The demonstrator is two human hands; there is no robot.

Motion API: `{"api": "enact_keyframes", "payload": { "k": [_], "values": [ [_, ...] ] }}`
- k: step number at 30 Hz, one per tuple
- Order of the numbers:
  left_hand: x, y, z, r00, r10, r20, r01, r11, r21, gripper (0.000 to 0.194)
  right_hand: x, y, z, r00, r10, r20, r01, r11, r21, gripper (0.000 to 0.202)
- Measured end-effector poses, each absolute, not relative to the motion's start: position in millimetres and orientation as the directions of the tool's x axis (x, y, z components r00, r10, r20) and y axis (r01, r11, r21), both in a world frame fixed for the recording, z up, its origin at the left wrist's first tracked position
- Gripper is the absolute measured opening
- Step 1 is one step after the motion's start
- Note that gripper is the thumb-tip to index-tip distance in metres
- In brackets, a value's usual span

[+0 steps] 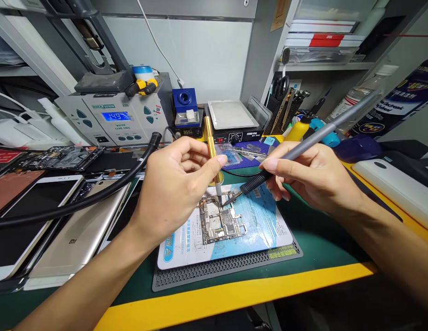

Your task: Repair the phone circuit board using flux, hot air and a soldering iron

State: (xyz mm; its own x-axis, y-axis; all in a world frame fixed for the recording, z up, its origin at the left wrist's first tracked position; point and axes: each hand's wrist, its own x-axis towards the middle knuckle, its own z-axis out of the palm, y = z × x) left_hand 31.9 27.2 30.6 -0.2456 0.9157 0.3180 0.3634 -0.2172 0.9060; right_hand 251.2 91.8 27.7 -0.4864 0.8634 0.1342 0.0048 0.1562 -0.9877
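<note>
Closely now, two tool tips converge over a bare circuit board

From where I'm standing, the circuit board (229, 223) looks like a busy little patchwork. Its outline is uneven, with a small open bracket poking out on the right. Pale metal areas fill much of its left half; the right half is darker, crowded with tiny parts around a grey, squarish block. A small gold-toned piece shows near the lower middle.

The board lies flat on a white-and-blue printed pad (265, 236), which rests on a grey honeycomb mat (214, 275) on the green surface (313, 241).

It sits between the two hands, closer to the left. The left hand (175, 186) is just beside the board's left edge, fingers curled and thumb pressed in, closed round a slim gold tool (210, 138) whose grey end points down at the board's upper edge. The right hand (313, 177) is up and to the right, well clear of the board, with thumb and fingers pinched on a grey-handled tool (313, 140); its lower fingers curl loosely underneath. That tool's black ribbed grip runs to a thin tip slanting toward the same spot. Whether either tip actually touches the board, I can't tell.
</note>
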Motion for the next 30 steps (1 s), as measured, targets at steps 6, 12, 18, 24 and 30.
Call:
{"api": "enact_keyframes", "payload": {
  "k": [6, 12, 18, 24, 30],
  "values": [
    [30.9, 28.5, 27.4, -0.232, 0.919, 0.319, 0.366, -0.222, 0.904, 0.021, 251.2, 94.8, 26.3, -0.511, 0.846, 0.154, -0.015, 0.170, -0.985, 0.018],
    [31.5, 29.8, 27.0, -0.231, 0.918, 0.323, 0.373, -0.224, 0.901, 0.020, 251.5, 93.8, 27.7, -0.523, 0.835, 0.169, -0.019, 0.187, -0.982, 0.019],
    [32.7, 28.7, 28.2, -0.235, 0.915, 0.329, 0.376, -0.227, 0.898, 0.019, 251.5, 91.9, 27.4, -0.513, 0.840, 0.174, -0.013, 0.195, -0.981, 0.017],
    [28.9, 29.5, 33.4, -0.256, 0.907, 0.333, 0.390, -0.218, 0.895, 0.020, 251.8, 91.2, 25.8, -0.521, 0.839, 0.159, 0.009, 0.191, -0.981, 0.018],
    [29.6, 28.6, 31.8, -0.242, 0.912, 0.330, 0.399, -0.217, 0.891, 0.018, 247.2, 91.1, 26.0, -0.520, 0.847, 0.115, 0.004, 0.137, -0.991, 0.025]
  ]
}}
